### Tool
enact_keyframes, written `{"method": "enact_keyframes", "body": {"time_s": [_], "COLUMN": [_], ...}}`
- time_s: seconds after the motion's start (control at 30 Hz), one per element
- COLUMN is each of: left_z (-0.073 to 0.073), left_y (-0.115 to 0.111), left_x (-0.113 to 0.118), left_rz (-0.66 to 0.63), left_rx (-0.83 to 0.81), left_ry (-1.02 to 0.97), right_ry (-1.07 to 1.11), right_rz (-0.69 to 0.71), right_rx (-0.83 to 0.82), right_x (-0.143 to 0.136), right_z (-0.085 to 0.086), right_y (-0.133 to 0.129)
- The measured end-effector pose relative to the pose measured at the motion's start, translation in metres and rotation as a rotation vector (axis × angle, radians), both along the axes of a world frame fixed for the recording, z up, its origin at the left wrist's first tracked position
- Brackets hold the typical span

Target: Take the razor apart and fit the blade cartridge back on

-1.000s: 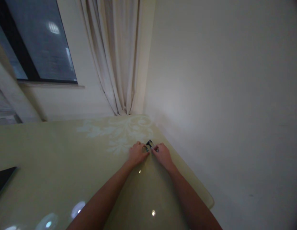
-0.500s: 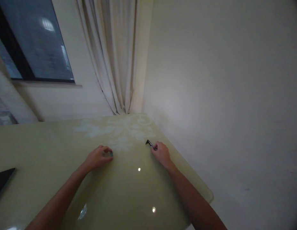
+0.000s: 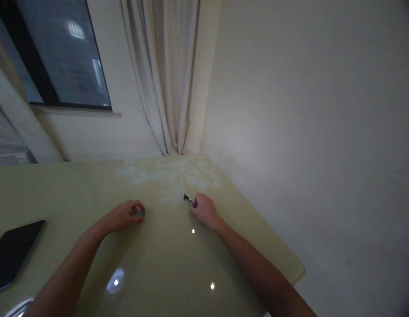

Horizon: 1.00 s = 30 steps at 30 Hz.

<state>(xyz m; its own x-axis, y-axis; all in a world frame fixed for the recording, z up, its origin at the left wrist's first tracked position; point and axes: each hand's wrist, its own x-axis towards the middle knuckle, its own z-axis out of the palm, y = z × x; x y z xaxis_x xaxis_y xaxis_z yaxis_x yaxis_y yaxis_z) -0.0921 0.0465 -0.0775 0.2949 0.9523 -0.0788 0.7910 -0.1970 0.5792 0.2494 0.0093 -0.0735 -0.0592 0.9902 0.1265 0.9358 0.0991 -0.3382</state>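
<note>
My right hand (image 3: 205, 210) is closed around the handle of a small razor (image 3: 187, 197), whose dark head points up and to the left over the table. To its left, my left hand (image 3: 123, 215) pinches a small dark piece with a bluish tint (image 3: 143, 213) between thumb and fingertips; its exact kind is too small to make out. The two hands are apart, both low over the glossy table (image 3: 165, 259). My fingers hide most of the razor's handle.
A flat black device like a tablet or closed laptop (image 3: 16, 253) lies at the table's left. A curtain (image 3: 173, 79) hangs at the far corner, a window (image 3: 72, 57) is at the back left, and a plain wall (image 3: 290, 123) runs along the right edge.
My right hand has moved left with the razor, its head turning slightly. My left hand has shifted left with the small piece. The view has turned left, showing more of the black device.
</note>
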Motion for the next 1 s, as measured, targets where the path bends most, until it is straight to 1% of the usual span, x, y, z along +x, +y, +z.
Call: {"method": "enact_keyframes", "body": {"time_s": [0.17, 0.23, 0.3, 0.4, 0.63, 0.83, 1.0], "left_z": [-0.005, -0.006, -0.007, -0.007, -0.007, -0.007, -0.008], "left_y": [0.002, 0.001, 0.001, -0.001, -0.002, -0.002, 0.0], "left_x": [0.008, 0.008, 0.007, 0.005, -0.001, -0.007, -0.008], "left_rz": [0.033, 0.035, 0.032, 0.03, 0.02, 0.036, 0.043], "left_rx": [0.053, 0.056, 0.054, 0.051, 0.042, 0.035, 0.04], "left_ry": [0.015, 0.018, 0.02, 0.022, 0.023, 0.028, 0.05], "right_ry": [-0.006, -0.005, -0.015, -0.018, 0.119, 0.154, 0.185], "right_rz": [0.158, 0.184, 0.193, 0.214, 0.313, 0.383, 0.385], "right_rx": [-0.011, -0.01, -0.007, -0.01, -0.063, -0.096, -0.097], "right_x": [-0.068, -0.086, -0.097, -0.101, -0.1, -0.106, -0.11], "right_z": [-0.001, -0.002, -0.003, -0.002, 0.0, 0.003, 0.0], "right_y": [0.011, 0.012, 0.011, 0.01, 0.013, 0.013, 0.011]}}
